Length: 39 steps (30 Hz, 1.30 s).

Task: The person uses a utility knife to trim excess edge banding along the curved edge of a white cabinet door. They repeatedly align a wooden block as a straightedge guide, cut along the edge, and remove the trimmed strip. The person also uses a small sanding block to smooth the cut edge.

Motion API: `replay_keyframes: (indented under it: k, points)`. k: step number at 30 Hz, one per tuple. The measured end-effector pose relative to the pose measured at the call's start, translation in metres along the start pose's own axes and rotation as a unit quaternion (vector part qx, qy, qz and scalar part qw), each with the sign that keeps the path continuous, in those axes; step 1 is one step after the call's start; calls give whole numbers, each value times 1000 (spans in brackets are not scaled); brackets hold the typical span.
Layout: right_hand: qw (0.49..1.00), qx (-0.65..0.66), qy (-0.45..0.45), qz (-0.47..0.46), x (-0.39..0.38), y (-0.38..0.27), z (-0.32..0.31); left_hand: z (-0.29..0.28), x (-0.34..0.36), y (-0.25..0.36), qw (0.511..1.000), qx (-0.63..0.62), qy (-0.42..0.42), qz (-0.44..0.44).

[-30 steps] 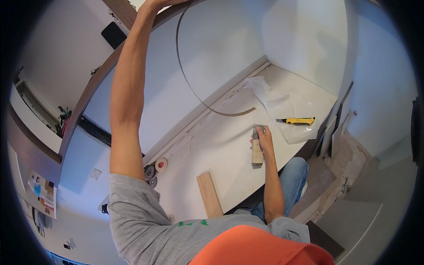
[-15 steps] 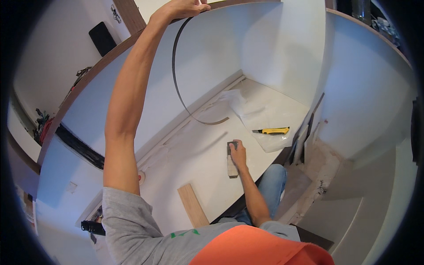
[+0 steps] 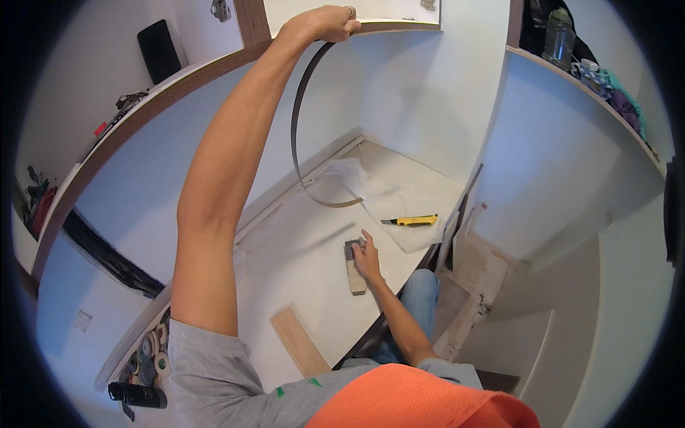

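A flat white desk (image 3: pixel 314 264) spread below a long, brown wood-edged shelf (image 3: pixel 399 27). Clear plastic sheeting (image 3: pixel 405 240) covered the desk's far right. A thin, dark curved strip (image 3: pixel 293 132) hung from the shelf's edge under the curled left hand (image 3: pixel 332 23); its grip could not be told. A light-brown wooden board (image 3: pixel 300 342) lay near. The right hand (image 3: pixel 367 258), forefinger raised, touched a grey-and-tan rectangular block (image 3: pixel 357 280), grip likewise unclear. A yellow-and-black utility knife (image 3: pixel 414 221) lay on the sheeting.

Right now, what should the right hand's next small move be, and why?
Perhaps the right hand should grip the block more fully: it lies against the block's dark end, but one finger points away. The left hand is up at the shelf edge, where the dark strip hangs.
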State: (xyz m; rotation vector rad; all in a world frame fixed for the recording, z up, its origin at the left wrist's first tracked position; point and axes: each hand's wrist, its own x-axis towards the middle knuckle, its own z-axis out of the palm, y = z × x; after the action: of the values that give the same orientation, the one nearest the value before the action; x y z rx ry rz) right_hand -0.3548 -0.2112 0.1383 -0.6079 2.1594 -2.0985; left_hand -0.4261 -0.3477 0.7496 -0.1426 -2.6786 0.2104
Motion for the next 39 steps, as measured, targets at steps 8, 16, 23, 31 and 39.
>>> replay_keyframes:
  k: [8, 16, 23, 31, 39]
  points:
    - [991, -101, 63, -55, -5, -6, 6, 0, -2, 1, 999, 8, 29, 15]
    - [982, -121, 109, -94, -3, 0, 9, 3, 4, 1, 1000, 18, 18, 7]
    - [979, -138, 113, -97, -4, -1, 8, -4, -6, 9, 1000, 3, -1, -31]
    - [974, -160, 119, -105, -5, -2, 8, -10, -16, 14, 999, -11, 8, -41]
    - [980, -134, 123, -83, -3, 1, 6, -8, -5, -1, 1000, 24, 8, 1]
